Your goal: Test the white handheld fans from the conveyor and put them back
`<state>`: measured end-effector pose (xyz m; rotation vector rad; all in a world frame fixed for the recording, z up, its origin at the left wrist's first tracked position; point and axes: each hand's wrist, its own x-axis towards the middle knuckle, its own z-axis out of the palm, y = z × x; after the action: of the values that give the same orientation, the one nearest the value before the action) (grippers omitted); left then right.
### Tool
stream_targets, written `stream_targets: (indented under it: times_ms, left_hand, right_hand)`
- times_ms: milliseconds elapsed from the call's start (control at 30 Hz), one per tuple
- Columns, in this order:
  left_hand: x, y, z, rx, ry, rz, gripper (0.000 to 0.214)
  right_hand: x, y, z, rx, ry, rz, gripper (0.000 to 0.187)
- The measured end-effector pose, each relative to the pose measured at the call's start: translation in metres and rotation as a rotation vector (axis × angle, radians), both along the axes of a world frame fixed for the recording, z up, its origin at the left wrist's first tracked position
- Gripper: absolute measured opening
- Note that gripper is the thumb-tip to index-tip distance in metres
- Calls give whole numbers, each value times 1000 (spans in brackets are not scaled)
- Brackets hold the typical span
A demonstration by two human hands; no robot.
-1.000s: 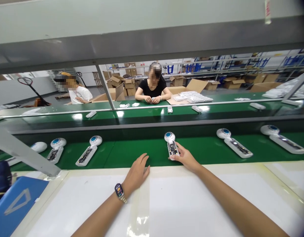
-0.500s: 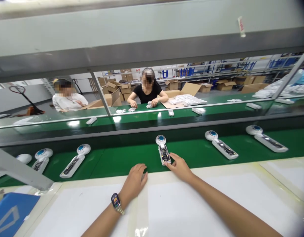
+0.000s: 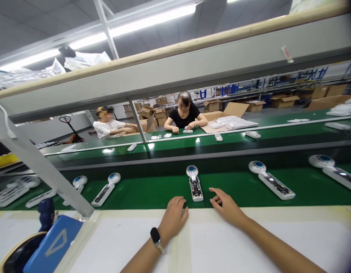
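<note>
A white handheld device (image 3: 196, 188) with a round, blue-centred head and an exposed dark circuit board lies on the green belt in front of me. My right hand (image 3: 225, 204) is just right of it, apart from it, fingers loosely curved and holding nothing. On the near side, my left hand (image 3: 174, 216) rests by the belt's edge with fingers stretched forward, empty and not touching the device. A watch (image 3: 155, 236) is on my left wrist. Similar devices lie on the belt to the left (image 3: 103, 193) and to the right (image 3: 277, 185).
A white-topped table edge (image 3: 221, 242) runs along the belt. A slanted metal post (image 3: 54, 170) stands at left near a blue folder (image 3: 57, 242). Across a second belt sit two people, one in black (image 3: 185, 117), one in white (image 3: 108, 127), with cardboard boxes behind.
My right hand has let go of the device and drawn away to the right. My view has tilted up and turned left. The person in white has reached an arm sideways.
</note>
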<state>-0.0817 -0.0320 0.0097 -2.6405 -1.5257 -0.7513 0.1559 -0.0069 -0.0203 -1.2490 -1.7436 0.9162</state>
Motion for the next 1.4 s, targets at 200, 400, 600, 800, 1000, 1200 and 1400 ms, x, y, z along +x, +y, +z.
stream_targets:
  times_ms: [200, 400, 600, 800, 1000, 1200, 1400]
  left_hand:
    - [1, 0, 3, -42, -25, 5, 26]
    - [-1, 2, 0, -33, -41, -14, 25]
    - [-8, 9, -9, 135, -31, 61, 19]
    - [-5, 7, -4, 344, -114, 3, 31]
    - [-1, 3, -5, 346, -113, -88, 33]
    - [1, 2, -2, 310, -116, -94, 37]
    - [3, 1, 2, 267, -158, -99, 59]
  right_hand:
    - [1, 1, 5, 35, -69, -7, 27]
    - [-4, -1, 8, 54, -89, -14, 25]
    - [42, 21, 22, 256, -276, -538, 31]
    - [144, 36, 30, -2, -333, -946, 46]
    - [130, 35, 23, -147, -387, -600, 38]
    - [81, 30, 27, -135, -354, -512, 29]
    - [3, -13, 32, -474, 650, 87, 48]
